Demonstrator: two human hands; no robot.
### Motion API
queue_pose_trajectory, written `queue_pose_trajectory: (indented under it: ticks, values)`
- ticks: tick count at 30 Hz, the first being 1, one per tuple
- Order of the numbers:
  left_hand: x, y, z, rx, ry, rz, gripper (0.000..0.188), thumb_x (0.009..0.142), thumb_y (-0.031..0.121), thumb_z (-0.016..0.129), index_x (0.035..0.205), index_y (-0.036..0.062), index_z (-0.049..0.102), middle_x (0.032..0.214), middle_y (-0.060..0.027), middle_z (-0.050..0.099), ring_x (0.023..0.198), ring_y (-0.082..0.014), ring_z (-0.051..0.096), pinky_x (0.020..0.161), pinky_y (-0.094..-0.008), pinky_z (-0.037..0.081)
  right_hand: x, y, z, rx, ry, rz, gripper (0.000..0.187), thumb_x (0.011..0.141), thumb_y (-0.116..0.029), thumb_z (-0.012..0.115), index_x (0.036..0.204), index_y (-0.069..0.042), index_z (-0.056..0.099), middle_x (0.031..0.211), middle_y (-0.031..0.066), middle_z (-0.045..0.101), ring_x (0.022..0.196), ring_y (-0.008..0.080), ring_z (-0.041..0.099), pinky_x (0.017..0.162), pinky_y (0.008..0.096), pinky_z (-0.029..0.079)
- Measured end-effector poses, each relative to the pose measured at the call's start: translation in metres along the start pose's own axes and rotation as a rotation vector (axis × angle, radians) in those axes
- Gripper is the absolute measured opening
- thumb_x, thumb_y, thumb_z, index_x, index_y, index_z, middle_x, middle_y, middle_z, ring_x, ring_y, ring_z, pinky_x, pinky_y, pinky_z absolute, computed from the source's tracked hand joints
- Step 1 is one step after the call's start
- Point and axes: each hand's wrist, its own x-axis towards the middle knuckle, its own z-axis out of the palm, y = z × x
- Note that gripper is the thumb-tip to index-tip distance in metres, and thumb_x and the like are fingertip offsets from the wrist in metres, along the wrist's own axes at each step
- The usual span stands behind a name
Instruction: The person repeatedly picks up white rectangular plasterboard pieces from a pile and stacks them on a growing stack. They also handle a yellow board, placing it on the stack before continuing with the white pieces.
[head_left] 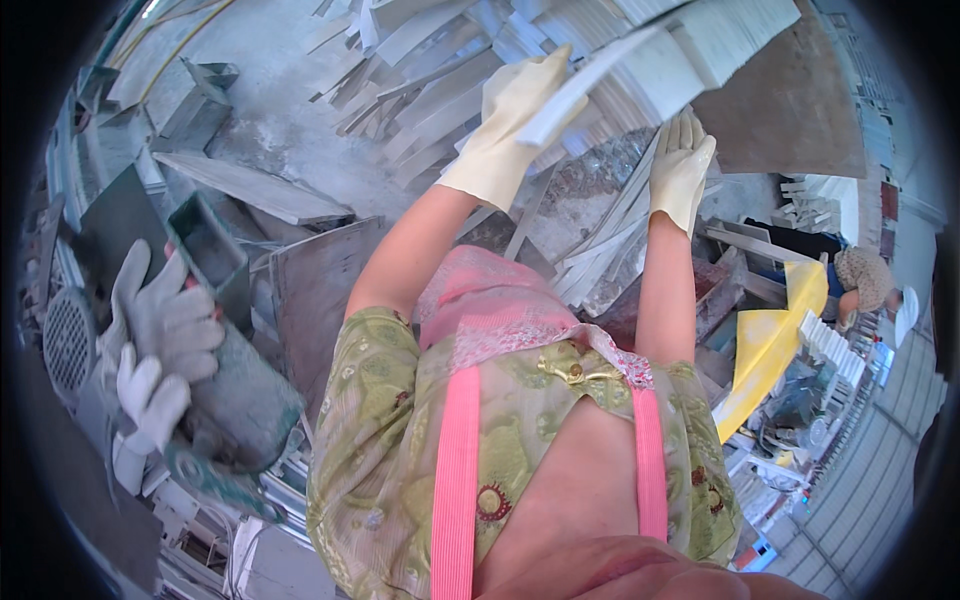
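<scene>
A large stack of long, pale, flat strips (680,60) spreads across the top of the view, its near edge blurred. They look like cut stone or tile; I cannot be sure. My left hand (510,120), in a cream rubber glove, is closed on the stack's left end, with one strip's edge crossing in front of it and some fingers hidden. My right hand (682,165), gloved the same way, has its palm showing and fingers stretched up against the stack's lower edge. More grey strips (425,110) lie loosely fanned beyond my left hand.
A brown board (785,100) stands at the right. Thin offcuts (610,235) lie below my hands. At the left, white work gloves (165,320) hang by a green metal machine part (235,400). Yellow sheeting (770,345) and a bending co-worker (862,280) are at the right.
</scene>
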Motion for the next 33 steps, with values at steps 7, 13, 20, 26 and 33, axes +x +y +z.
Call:
queue_pose_trajectory:
  ticks: [7, 13, 20, 26, 33]
  values:
    - [0.013, -0.015, 0.003, -0.373, 0.165, 0.050, 0.050, 0.084, 0.031, 0.073, 0.125, 0.0028, 0.065, 0.103, -0.0215, 0.073, 0.102, -0.0405, 0.068, 0.090, -0.0484, 0.052, 0.002, -0.010, 0.060, -1.398, 0.031, -0.387, 0.048, 0.087, -0.007, 0.071, 0.125, 0.005, 0.044, 0.133, 0.0255, 0.056, 0.126, 0.0332, 0.056, 0.111, 0.0382, 0.040]
    - [0.016, -0.010, 0.003, -0.352, 0.150, 0.104, 0.046, 0.085, 0.033, 0.071, 0.121, 0.0056, 0.067, 0.093, -0.0196, 0.071, 0.093, -0.0413, 0.067, 0.083, -0.0505, 0.051, 0.010, -0.001, 0.075, -1.118, -0.070, -0.454, 0.068, 0.084, -0.011, 0.077, 0.140, 0.003, 0.040, 0.135, 0.0199, 0.055, 0.125, 0.0295, 0.056, 0.109, 0.0386, 0.043]
    - [0.038, 0.009, 0.001, -0.140, -0.062, 0.073, 0.041, 0.091, 0.039, 0.066, 0.104, 0.0008, 0.071, 0.086, -0.0251, 0.070, 0.085, -0.0453, 0.067, 0.076, -0.0503, 0.053, -0.015, -0.013, 0.102, -0.406, 0.130, -0.114, 0.055, 0.103, -0.033, 0.054, 0.151, -0.007, 0.042, 0.145, 0.0098, 0.055, 0.131, 0.0250, 0.056, 0.110, 0.0384, 0.044]
    - [0.041, 0.030, 0.015, 0.089, 0.159, 0.194, 0.034, 0.099, 0.029, 0.059, 0.079, 0.0017, 0.064, 0.070, -0.0225, 0.063, 0.068, -0.0457, 0.063, 0.064, -0.0539, 0.048, -0.002, -0.031, 0.118, 0.051, 0.253, 0.121, 0.063, 0.107, -0.042, 0.048, 0.156, -0.005, 0.040, 0.151, 0.0112, 0.053, 0.133, 0.0247, 0.054, 0.110, 0.0342, 0.043]
    - [0.046, 0.028, 0.027, 0.024, 0.264, 0.258, 0.034, 0.098, 0.024, 0.062, 0.073, 0.0006, 0.059, 0.069, -0.0212, 0.062, 0.064, -0.0415, 0.061, 0.060, -0.0477, 0.048, 0.013, -0.026, 0.092, 0.107, 0.190, 0.185, 0.063, 0.111, -0.053, 0.028, 0.160, -0.013, 0.033, 0.161, 0.0107, 0.040, 0.144, 0.0249, 0.043, 0.116, 0.0377, 0.040]
